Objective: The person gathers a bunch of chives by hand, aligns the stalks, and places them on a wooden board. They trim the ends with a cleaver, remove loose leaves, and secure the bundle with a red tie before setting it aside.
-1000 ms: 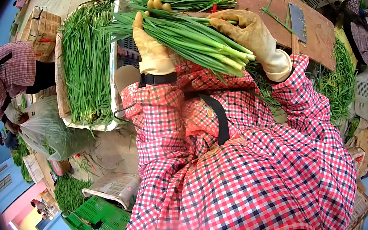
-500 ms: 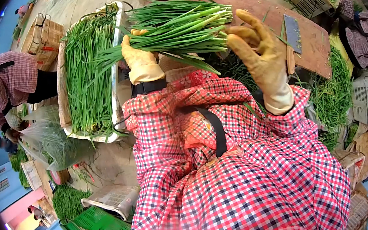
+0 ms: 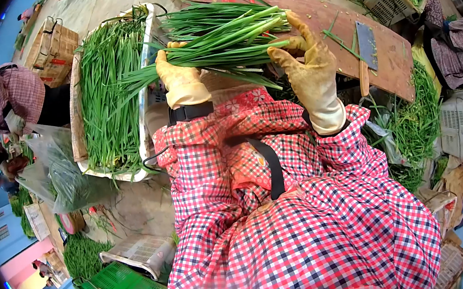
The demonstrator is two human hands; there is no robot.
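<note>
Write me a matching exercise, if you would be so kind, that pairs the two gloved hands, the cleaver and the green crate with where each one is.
Things
1. Left hand
2. Right hand
3. Cleaver
4. Green crate

Places
A. Blade on the reddish-brown board
B. At the pale ends of the green stalks, thumb and fingers parted
C. At the lower left of the picture
D. Around the leafy part of the green stalks

Right pairs: 1-D, 2-B, 3-A, 4-C.
</note>
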